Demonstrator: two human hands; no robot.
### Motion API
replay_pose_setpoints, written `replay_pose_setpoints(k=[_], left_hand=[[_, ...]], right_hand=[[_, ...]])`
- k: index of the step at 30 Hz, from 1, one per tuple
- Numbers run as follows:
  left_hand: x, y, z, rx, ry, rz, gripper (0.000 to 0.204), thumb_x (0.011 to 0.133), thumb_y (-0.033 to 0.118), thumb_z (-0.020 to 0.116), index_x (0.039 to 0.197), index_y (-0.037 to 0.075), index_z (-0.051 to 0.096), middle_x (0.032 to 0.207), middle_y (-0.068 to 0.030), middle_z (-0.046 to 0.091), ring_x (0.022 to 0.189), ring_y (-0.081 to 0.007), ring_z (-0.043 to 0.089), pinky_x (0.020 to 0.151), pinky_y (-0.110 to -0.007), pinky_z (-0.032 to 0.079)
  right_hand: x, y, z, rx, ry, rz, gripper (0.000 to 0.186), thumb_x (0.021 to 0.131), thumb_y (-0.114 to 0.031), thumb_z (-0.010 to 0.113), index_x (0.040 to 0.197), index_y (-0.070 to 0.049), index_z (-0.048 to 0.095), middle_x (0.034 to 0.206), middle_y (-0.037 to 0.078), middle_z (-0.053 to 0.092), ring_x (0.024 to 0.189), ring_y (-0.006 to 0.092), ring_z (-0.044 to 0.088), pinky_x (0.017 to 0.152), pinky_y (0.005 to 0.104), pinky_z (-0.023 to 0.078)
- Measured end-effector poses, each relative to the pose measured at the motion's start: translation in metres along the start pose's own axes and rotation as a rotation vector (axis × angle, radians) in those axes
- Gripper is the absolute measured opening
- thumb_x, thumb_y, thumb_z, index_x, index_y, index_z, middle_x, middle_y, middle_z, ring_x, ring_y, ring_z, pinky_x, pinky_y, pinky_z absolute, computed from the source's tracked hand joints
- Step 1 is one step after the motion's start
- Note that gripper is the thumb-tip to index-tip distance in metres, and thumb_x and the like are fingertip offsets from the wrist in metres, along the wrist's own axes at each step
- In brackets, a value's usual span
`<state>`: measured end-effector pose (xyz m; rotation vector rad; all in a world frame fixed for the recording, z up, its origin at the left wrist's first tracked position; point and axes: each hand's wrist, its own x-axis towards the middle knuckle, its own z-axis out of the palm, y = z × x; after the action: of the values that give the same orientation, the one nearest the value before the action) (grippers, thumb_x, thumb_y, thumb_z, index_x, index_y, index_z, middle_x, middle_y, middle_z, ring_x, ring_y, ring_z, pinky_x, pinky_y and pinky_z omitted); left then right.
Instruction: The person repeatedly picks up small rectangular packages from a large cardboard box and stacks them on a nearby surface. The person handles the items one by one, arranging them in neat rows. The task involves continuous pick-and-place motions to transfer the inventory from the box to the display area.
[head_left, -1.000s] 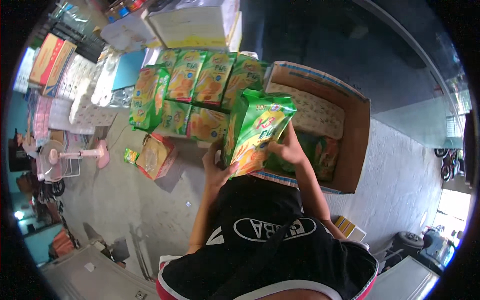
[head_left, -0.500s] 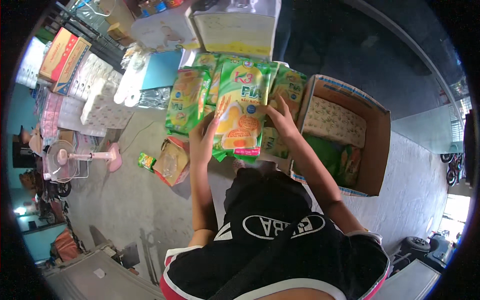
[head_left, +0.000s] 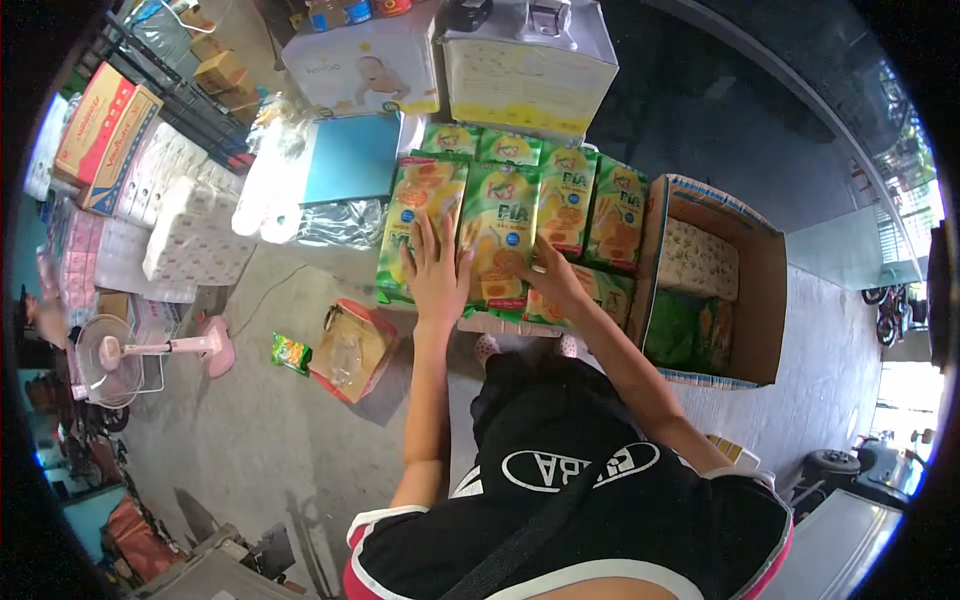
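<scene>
Several green-and-yellow pastry packets lie in rows in front of me. My left hand [head_left: 437, 270] lies with spread fingers over the lower part of the left pastry packet [head_left: 432, 185] and reaches the edge of the middle pastry packet [head_left: 503, 205]. At the middle packet's right edge, my right hand [head_left: 560, 277] rests with thumb and fingers apart. The middle packet lies flat, overlapping its neighbours. Right of it are two upright-facing packets, one a pastry packet [head_left: 617, 215] beside the carton, and a sideways pastry packet [head_left: 600, 292] lies below, partly behind my right hand.
An open carton [head_left: 755, 310] at the right holds a patterned pack [head_left: 697, 258] and green packets. Two white boxes [head_left: 530, 85] stand behind. A blue flat item [head_left: 350, 157] lies left. On the floor are an opened red-edged box [head_left: 352, 350], a small green packet [head_left: 291, 353] and a pink fan [head_left: 213, 345].
The middle packet, held up between both hands before, now lies down among the others. My left hand has let go of its edge and spread over the left packet. The view has shifted.
</scene>
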<state>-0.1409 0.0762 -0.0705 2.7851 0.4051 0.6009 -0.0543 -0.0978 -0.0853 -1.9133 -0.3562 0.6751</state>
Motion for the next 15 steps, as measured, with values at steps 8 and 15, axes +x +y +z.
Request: replay_pose_setpoints(k=[8,15], left_hand=[[0.005,0.001,0.0,0.021,-0.007,-0.004,0.053,0.085,0.025,0.046,0.134,0.013,0.029,0.142,-0.0177,0.015,0.127,-0.0355,0.025,0.102,-0.05,0.016],[0.011,-0.006,-0.003,-0.046,-0.005,0.049,0.05,0.085,0.023,0.047,0.132,0.013,0.034,0.139,-0.0184,0.023,0.126,-0.0356,0.026,0.101,-0.051,0.019]], right_hand=[[0.011,0.023,0.017,0.197,0.046,0.003,0.066,0.073,-0.028,0.068,0.126,-0.003,0.037,0.102,0.011,0.059,0.093,0.0194,0.057,0.078,0.0306,0.046],[-0.011,0.009,0.04,-0.201,0.3,-0.244,0.085,0.071,-0.027,0.067,0.136,-0.006,0.016,0.137,0.03,0.012,0.122,0.0399,0.031,0.091,0.039,0.04]])
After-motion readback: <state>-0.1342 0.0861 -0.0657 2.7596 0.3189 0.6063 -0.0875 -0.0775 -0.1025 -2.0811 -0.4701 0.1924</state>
